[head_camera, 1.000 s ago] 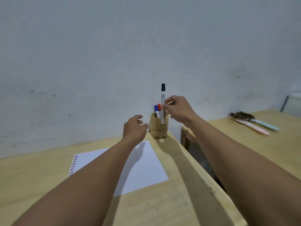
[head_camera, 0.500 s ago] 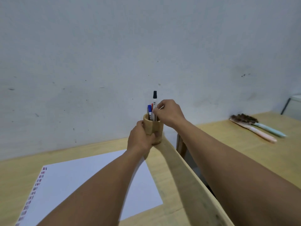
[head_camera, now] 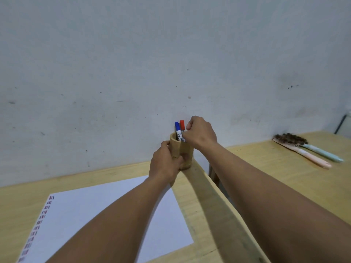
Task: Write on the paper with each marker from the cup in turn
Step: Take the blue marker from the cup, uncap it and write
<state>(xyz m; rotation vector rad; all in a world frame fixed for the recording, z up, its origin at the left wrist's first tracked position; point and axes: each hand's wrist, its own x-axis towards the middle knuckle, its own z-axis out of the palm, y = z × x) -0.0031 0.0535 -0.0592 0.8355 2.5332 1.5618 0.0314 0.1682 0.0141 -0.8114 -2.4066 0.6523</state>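
1. A matte grey-white wall (head_camera: 133,63), scuffed and speckled with dark marks, rises behind your pale wooden table (head_camera: 201,205), whose grain runs along its smooth top.
2. The paper (head_camera: 91,211) lies flat on the table at the lower left, a plain white sheet with a column of small red, blue and dark marks down its left edge; none can be read.
3. The cup (head_camera: 180,149), a smooth bamboo-coloured cylinder, stands at the table's far right corner near the wall.
4. Your left hand (head_camera: 164,164) wraps the cup's side, fingers closed on it.
5. Your right hand (head_camera: 201,132) is bunched over the cup's mouth; a dark tip shows above its knuckles, but I cannot tell what the fingers pinch.
6. A blue marker (head_camera: 177,130) and a red marker (head_camera: 182,127) stand upright in the cup, white barrels with black print too small to read.
7. On a second table (head_camera: 266,164) at the right lie two brushes (head_camera: 303,149) with dark bristles, one pink-handled, one pale blue.
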